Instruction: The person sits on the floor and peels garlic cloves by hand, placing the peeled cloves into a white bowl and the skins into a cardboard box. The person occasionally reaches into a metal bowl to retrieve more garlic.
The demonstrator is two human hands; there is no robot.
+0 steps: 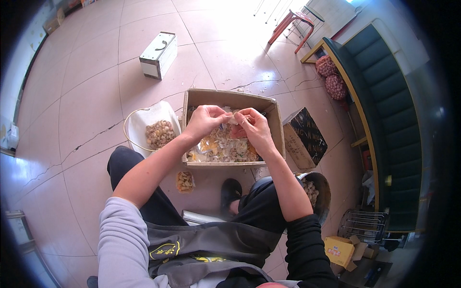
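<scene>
My left hand (207, 120) and my right hand (254, 127) meet above an open cardboard box (230, 97). Between both sets of fingertips is a small pale garlic clove (233, 118), largely covered by the fingers. Papery garlic skins (237, 147) and bits of clear plastic lie in the box beneath. To the left, a white plastic bucket (135, 127) with a wire handle holds unpeeled garlic cloves (160, 134). A small orange tub (179, 188) in front of the box contains peeled cloves (185, 180).
By my right knee stands a round pot (326, 194) of garlic bulbs (311, 192). A black-topped carton (306, 136) sits right of the box. Farther off are a white case (158, 54), a red stool (300, 19), net bags (335, 86) and a green padded bench (378, 90).
</scene>
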